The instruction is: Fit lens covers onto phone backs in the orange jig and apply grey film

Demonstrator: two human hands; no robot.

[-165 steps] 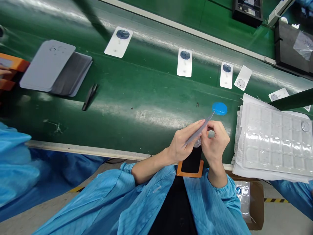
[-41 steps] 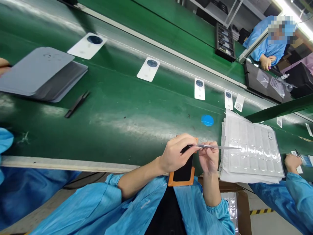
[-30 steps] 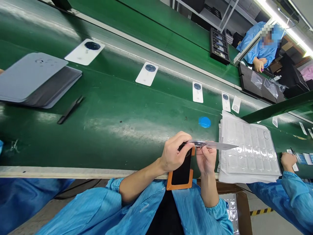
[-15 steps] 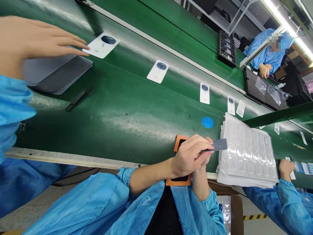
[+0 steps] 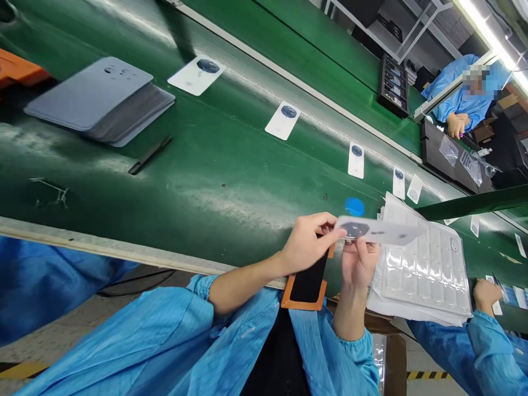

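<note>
Both my hands hold a thin white card (image 5: 383, 232) with a dark round part near its left end, above the near edge of the green belt (image 5: 231, 165). My left hand (image 5: 307, 242) pinches the card's left end between thumb and fingers. My right hand (image 5: 359, 263) grips it from below with closed fingers. Under my hands lies a black pad in an orange frame (image 5: 307, 286). A blue round disc (image 5: 355, 207) lies on the belt just beyond the card.
Clear blister trays (image 5: 424, 264) are stacked to the right. Several white cards with dark discs (image 5: 283, 119) lie along the belt. A stack of grey sheets (image 5: 103, 102) and black tweezers (image 5: 149, 155) are at the left. Another person's hand (image 5: 484, 278) works at the right.
The card has turned from edge-on to nearly flat, showing its face. Another person's hand that reached over the grey stack at the left has gone. The view has shifted left.
</note>
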